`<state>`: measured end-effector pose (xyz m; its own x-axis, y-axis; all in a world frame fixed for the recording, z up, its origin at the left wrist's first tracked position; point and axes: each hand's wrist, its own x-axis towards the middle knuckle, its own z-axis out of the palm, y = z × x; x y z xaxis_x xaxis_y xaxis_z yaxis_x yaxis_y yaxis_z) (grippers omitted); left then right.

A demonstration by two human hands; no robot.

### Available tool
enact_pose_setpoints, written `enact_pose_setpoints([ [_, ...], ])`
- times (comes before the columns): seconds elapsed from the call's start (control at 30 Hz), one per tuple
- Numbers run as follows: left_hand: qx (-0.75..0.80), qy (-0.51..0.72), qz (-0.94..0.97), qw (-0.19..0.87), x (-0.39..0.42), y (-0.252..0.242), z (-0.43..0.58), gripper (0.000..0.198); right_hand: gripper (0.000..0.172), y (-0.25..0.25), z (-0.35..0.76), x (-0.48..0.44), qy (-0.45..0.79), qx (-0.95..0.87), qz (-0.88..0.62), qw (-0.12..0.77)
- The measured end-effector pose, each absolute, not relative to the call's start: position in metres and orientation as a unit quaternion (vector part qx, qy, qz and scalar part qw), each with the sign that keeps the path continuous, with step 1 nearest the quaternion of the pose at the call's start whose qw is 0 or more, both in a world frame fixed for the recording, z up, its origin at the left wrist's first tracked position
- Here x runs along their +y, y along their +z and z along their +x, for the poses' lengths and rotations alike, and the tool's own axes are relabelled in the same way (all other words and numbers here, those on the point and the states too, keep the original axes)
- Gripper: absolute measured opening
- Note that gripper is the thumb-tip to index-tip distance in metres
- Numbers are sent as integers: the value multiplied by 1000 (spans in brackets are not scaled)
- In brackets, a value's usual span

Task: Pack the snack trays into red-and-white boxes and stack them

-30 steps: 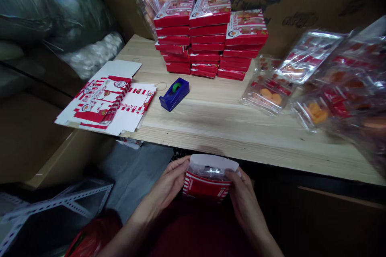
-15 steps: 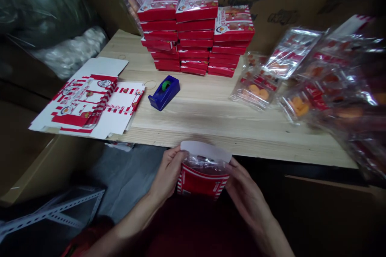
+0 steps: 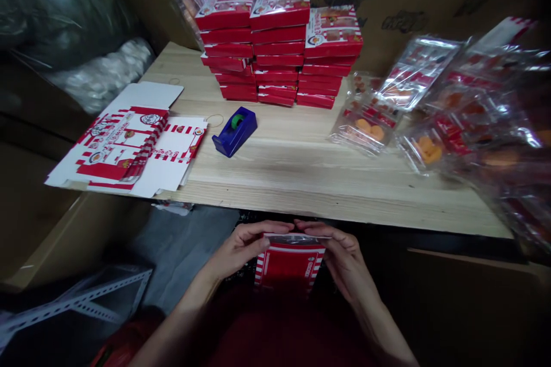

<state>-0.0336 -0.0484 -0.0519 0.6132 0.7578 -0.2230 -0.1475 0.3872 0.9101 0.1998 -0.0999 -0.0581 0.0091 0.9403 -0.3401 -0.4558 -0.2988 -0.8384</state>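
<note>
The person has a small red-and-white box (image 3: pixel 288 266) down in front of them, below the near edge of the counter (image 3: pixel 301 183) and clear of it. The box stands upright with its open end up, and its top edge runs side to side, from one hand to the other. The left hand (image 3: pixel 239 248) grips the left side and the right hand (image 3: pixel 344 255) the right, so neither is nearer than the other. The left fingers (image 3: pixel 275 226) and right fingers (image 3: pixel 310 225) curl in over the top edge and press down on it, their tips almost meeting at the middle. A shiny strip of clear plastic shows just under the fingertips, so something wrapped sits inside. I cannot tell whether the flap is fully down. Beyond the fingertips, across bare wood, a blue tape dispenser (image 3: pixel 235 124) lies a little to the left. Further out from it stand three stacks of closed red boxes (image 3: pixel 279 49). Well left of the left fingers a pile of flat cartons (image 3: pixel 124 146) hangs over the counter's edge. Out past the right fingers, clear packs (image 3: pixel 365 126) holding orange pieces are heaped toward the far right.
</note>
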Motion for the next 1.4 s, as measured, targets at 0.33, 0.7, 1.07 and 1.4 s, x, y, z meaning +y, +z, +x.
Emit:
enact_pose_setpoints([
  [0.33, 366, 295, 591, 655, -34, -64, -40, 25, 30, -72, 213, -102, 647, -431, -437, 453],
  [0.7, 321, 258, 645, 644, -23, -54, -40, 26, 22, -77, 228, -82, 602, -530, -426, 418],
  [1.07, 348, 191, 678, 619, -1, -35, -23, 33, 25, -55, 230, -52, 624, -543, -452, 334],
  [1.4, 393, 195, 666, 603, -9, -39, -24, 27, 25, -58, 225, -62, 636, -481, -479, 367],
])
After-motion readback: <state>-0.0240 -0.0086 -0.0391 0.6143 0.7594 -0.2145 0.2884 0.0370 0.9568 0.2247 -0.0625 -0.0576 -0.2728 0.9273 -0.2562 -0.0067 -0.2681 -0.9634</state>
